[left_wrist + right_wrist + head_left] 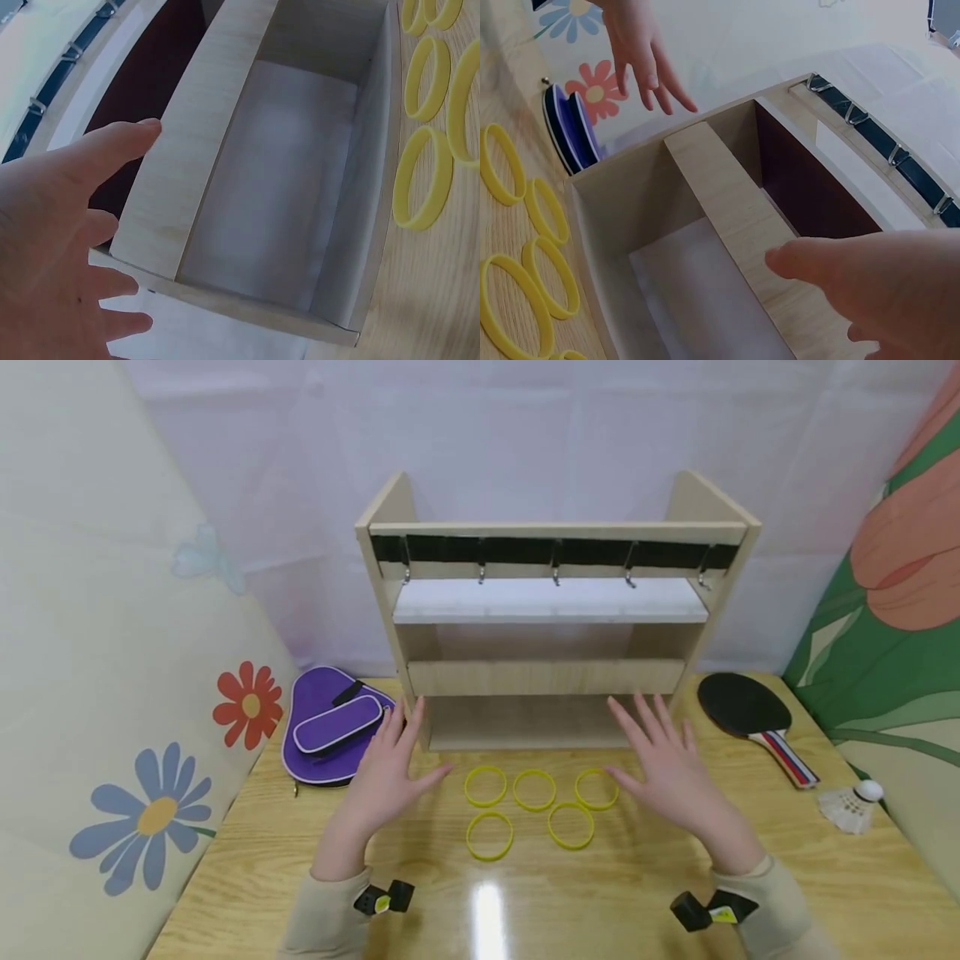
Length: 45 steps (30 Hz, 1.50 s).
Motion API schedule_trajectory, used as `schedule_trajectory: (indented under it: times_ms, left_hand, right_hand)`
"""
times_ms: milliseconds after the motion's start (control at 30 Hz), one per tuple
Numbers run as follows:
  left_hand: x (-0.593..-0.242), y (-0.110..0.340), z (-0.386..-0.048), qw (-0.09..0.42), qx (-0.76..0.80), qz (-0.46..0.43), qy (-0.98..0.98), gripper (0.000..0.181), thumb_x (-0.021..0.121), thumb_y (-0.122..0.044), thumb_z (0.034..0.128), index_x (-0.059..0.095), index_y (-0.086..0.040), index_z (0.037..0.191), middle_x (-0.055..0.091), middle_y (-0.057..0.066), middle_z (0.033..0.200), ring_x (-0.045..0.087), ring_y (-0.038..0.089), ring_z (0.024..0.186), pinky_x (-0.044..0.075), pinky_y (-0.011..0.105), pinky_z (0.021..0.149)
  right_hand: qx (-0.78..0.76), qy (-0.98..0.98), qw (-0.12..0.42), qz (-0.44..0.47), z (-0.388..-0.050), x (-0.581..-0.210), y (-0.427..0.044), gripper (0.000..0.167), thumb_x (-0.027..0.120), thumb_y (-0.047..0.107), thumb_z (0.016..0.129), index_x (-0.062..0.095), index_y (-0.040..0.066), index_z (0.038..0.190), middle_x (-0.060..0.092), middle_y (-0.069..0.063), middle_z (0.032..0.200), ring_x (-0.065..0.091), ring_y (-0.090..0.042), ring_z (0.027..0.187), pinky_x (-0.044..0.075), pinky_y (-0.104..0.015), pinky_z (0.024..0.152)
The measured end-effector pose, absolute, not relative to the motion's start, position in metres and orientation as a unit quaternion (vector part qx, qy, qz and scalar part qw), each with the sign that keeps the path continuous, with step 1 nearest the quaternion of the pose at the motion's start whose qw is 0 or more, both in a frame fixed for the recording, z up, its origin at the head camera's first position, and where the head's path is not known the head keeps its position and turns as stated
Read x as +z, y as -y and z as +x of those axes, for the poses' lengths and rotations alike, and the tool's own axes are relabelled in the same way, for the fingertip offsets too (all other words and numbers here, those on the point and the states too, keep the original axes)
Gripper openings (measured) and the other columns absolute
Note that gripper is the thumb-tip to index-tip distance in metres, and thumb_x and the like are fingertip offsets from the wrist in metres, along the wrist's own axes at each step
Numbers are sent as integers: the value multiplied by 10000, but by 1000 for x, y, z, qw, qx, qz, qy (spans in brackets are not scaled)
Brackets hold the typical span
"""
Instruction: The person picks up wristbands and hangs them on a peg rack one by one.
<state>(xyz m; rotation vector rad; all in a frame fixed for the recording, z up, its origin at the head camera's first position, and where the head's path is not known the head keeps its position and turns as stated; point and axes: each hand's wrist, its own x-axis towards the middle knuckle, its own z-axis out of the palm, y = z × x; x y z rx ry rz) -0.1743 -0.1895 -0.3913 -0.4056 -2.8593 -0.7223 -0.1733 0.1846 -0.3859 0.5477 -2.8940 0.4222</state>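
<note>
1. Fingers of the left hand (pixel 386 783) and right hand (pixel 667 774) are straight and spread, grasping nothing, in front of the pale wooden shelf (pixel 547 677).
2. Five slim yellow rings (pixel 489 859) lie flat on the table (pixel 435 906) before the shelf; whether the right thumb touches the nearest one is hard to tell.
3. A careless thumb sweep could skid that ring into its neighbours; reaching high could snag fingers on the curved metal hooks (pixel 557 568) along the shelf's upper front.
4. Every ring lies outside the shelf's open lower compartment (pixel 517 722).
5. Left of the shelf, a purple, white-edged fabric case (pixel 337 727) hides any contents.
</note>
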Motion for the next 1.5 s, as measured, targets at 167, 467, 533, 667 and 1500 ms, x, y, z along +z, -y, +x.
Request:
schedule_trajectory:
  times_ms: [167, 467, 533, 667, 1500]
  left_hand:
    - [-395, 202, -179, 79, -322, -121, 936, 930, 694, -348, 919, 90, -155, 1599, 40, 234, 1635, 129, 479, 1480, 210, 654, 1141]
    - [-397, 220, -197, 105, -432, -86, 892, 812, 665, -246, 946, 183, -93, 1581, 191, 180, 1628, 221, 387, 1486, 250, 541, 1178]
    - [-396, 223, -201, 99, -463, -83, 877, 798, 658, -218, 952, 182, -101, 1582, 196, 173, 1629, 241, 388, 1479, 275, 528, 1169]
    - [-394, 226, -207, 79, -518, -74, 849, 765, 628, -200, 973, 177, -131, 1587, 195, 138, 1636, 259, 379, 1477, 280, 522, 1166]
    - [-379, 214, -250, 88, -658, -44, 747, 685, 627, -208, 972, 286, -197, 1566, 324, 49, 1603, 324, 244, 1468, 304, 457, 1175]
  right_hand:
    - [161, 960, 116, 200, -174, -386, -190, 863, 709, 341, 904, 206, 167, 1583, 200, -252, 1602, 175, -510, 1457, 210, -749, 1074]
    - [254, 923, 180, 227, -179, -393, -194, 781, 781, 154, 838, 377, 44, 1497, 375, -285, 1506, 361, -530, 1355, 349, -668, 1053]
    - [264, 916, 191, 233, -180, -395, -195, 756, 784, 123, 829, 406, 30, 1477, 431, -276, 1469, 421, -503, 1320, 377, -646, 1042]
    - [276, 911, 195, 236, -182, -401, -196, 698, 781, 99, 828, 457, 21, 1441, 530, -242, 1387, 520, -440, 1243, 435, -601, 1002]
    - [431, 876, 65, 207, -196, -442, -199, 478, 716, -24, 852, 568, -28, 1306, 646, -257, 1120, 682, -322, 899, 578, -319, 718]
